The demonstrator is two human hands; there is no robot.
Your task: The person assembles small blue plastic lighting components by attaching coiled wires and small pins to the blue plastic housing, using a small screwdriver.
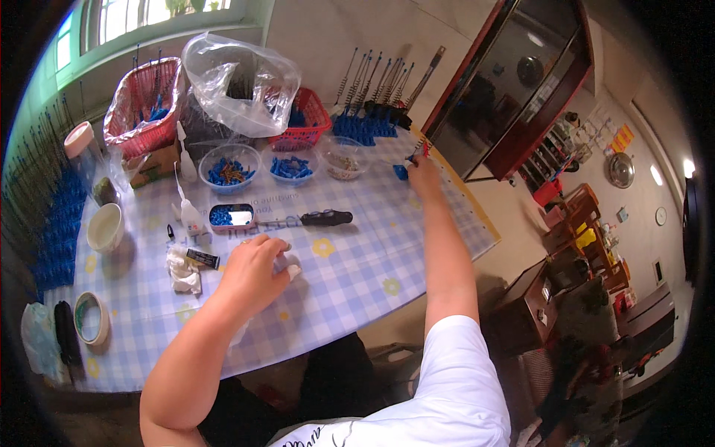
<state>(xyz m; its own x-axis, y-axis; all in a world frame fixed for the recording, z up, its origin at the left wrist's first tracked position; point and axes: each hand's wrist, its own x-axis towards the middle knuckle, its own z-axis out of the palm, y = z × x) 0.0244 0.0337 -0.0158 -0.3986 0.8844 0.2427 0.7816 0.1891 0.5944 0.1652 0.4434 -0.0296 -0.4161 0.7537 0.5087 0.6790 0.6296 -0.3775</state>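
The left hand (257, 270) is resting curled on the checked tablecloth (350, 276), fingers closed over something small and white. Right of it, the right hand (421, 167) is pinching a blue-tipped rod (412, 156) near the finished rods (372, 104); bowls of blue parts (231, 173) are remaining.

Three bowls (290, 165) behind tin (231, 216), baskets (145, 104) behind bowls, tape roll (91, 318) left
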